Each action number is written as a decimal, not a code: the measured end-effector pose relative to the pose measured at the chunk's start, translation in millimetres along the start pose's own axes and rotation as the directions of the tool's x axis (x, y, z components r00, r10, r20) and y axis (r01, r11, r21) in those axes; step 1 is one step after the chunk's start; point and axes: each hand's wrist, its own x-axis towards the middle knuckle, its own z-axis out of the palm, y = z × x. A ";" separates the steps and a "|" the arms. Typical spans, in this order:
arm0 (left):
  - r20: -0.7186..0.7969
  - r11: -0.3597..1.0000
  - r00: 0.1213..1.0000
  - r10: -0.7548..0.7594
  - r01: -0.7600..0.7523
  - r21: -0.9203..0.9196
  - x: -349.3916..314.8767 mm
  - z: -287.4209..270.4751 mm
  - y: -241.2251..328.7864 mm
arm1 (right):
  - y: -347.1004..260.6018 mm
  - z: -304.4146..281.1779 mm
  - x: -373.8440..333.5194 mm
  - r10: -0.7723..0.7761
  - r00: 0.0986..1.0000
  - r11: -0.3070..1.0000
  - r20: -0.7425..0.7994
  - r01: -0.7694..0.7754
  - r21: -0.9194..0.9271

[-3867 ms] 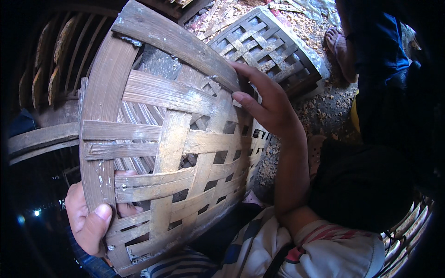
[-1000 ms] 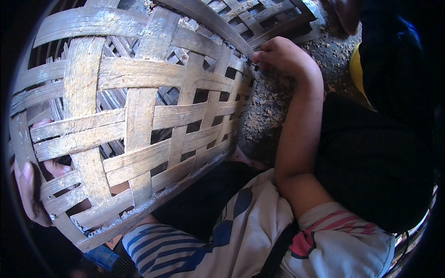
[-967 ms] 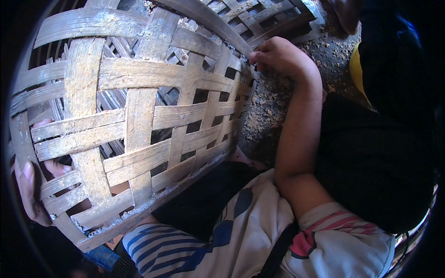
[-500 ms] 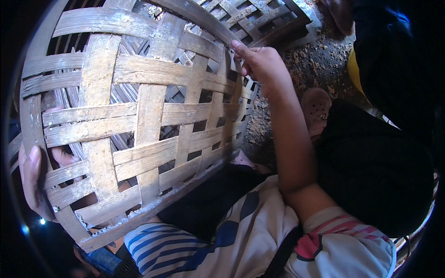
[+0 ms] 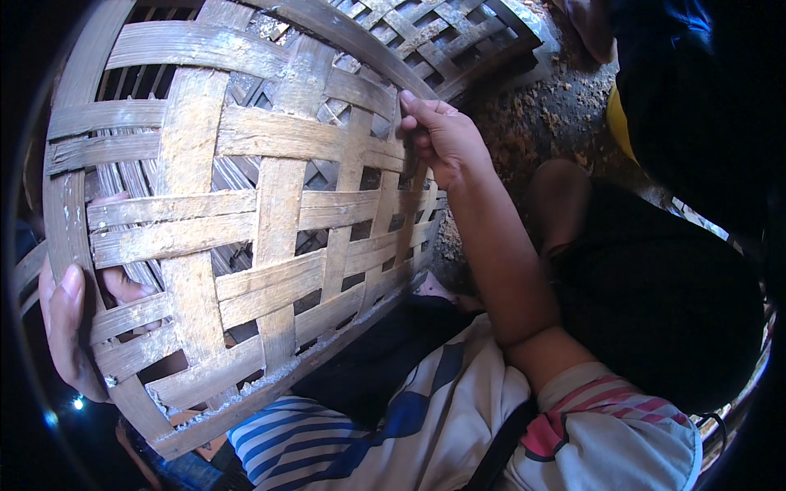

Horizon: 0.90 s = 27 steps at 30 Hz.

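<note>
A wide woven bamboo-slat panel [image 5: 277,204] in a wooden frame is held up tilted in front of me, with pale crusty residue on its slats and whitish bits along the lower frame bar. My left hand [image 5: 65,327] grips its left side, thumb on the near face and fingers behind, partly visible through the gaps. On the far right side, my right hand [image 5: 450,139] is closed, its thumb and bent fingers against the frame bar [image 5: 360,41]. Through the weave show more slats behind the panel.
Beyond the panel's top right lies another woven slat panel [image 5: 479,78]. Crumbly debris litters the dark floor [image 5: 524,123]. A yellow object [image 5: 620,123] stands at the right, near dark clothing. A blurred foot [image 5: 561,196] is beside my right forearm, and another foot [image 5: 589,29] is farther off.
The panel has shifted slightly right and down, with my left hand moving along with it. My right hand has come a little left and nearer at the edge. The foot on the right has moved.
</note>
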 end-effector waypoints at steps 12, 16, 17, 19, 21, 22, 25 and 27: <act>-0.022 0.997 0.996 -0.082 0.081 -0.019 -14.8 -5.0 -4.1 | 17.1 -7.3 4.6 -0.042 0.999 0.999 0.031 0.041 0.035; -0.033 0.995 0.996 -0.080 0.078 -0.068 -9.8 6.3 -14.9 | 22.5 0.0 -4.2 -0.212 0.964 0.977 -0.162 0.212 -0.017; -0.034 0.993 0.996 -0.084 0.081 -0.081 -9.8 8.0 -16.4 | 30.6 -5.1 0.0 -0.296 0.931 0.955 -0.214 0.297 -0.032; -0.036 0.992 0.995 -0.096 0.092 -0.088 -11.1 7.7 -17.3 | 29.5 -9.0 6.0 -0.375 0.839 0.920 -0.394 0.389 -0.050; -0.035 0.991 0.994 -0.107 0.103 -0.090 -12.5 6.0 -14.7 | 34.3 -47.2 34.0 -0.411 0.774 0.903 -0.482 0.417 -0.101; -0.035 0.990 0.993 -0.117 0.113 -0.084 -13.9 4.4 -12.3 | 41.0 -70.2 49.7 -0.446 0.748 0.894 -0.492 0.395 -0.211; -0.025 0.981 0.996 -0.080 0.075 -0.180 -4.8 23.2 -42.0 | 49.4 -139.6 75.6 -0.628 0.516 0.763 -0.583 0.259 -0.592; -0.019 0.978 0.997 -0.073 0.068 -0.198 1.9 25.4 -45.2 | 62.7 -160.6 83.0 -0.846 0.275 0.489 -0.457 0.059 -0.870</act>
